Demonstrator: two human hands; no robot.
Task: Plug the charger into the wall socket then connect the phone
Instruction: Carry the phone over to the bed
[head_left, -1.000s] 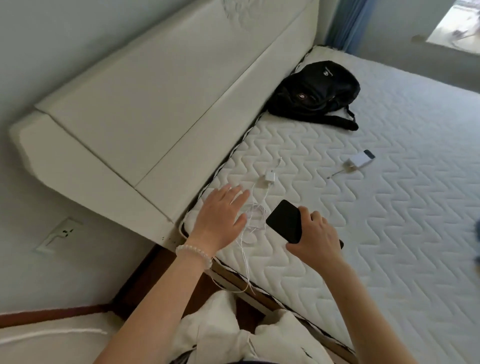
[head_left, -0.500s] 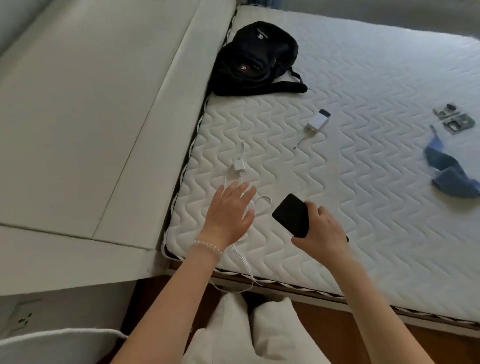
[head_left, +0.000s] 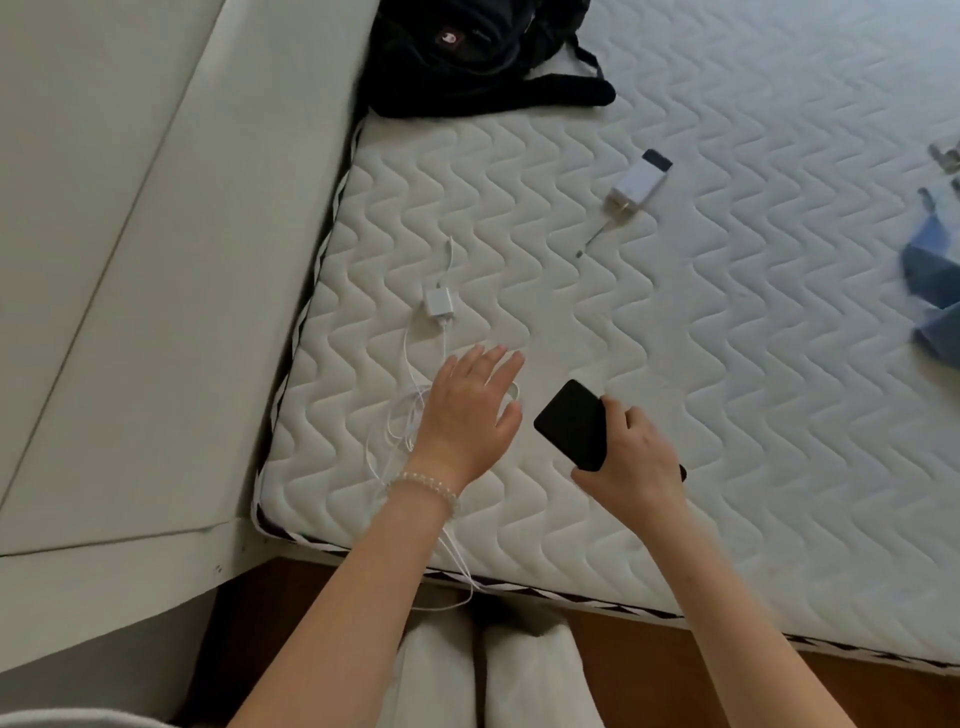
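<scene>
Left hand (head_left: 470, 410) is spread flat, fingers apart, palm down over the loose coil of white cable (head_left: 402, 421) near the mattress (head_left: 727, 364) corner by the headboard (head_left: 156, 260). It grips nothing; whether the palm touches the cable underneath, I can't tell. A bead bracelet (head_left: 428, 483) sits on that wrist. Right hand (head_left: 631, 457) is clamped on the black phone (head_left: 574, 423), held just above the mattress, screen dark, its upper corner pointing toward the left hand. The two hands are close side by side but not touching.

The small white charger (head_left: 439, 303) lies on the mattress just beyond the left fingertips, close to the headboard-side edge, its cable running back into the coil and one strand trailing off the near edge of the bed. Further out toward the middle lies a second white adapter (head_left: 638, 181) with a short lead. A black backpack (head_left: 478, 52) rests against the headboard at the far edge, and blue cloth (head_left: 932, 280) lies at the right edge of view.
</scene>
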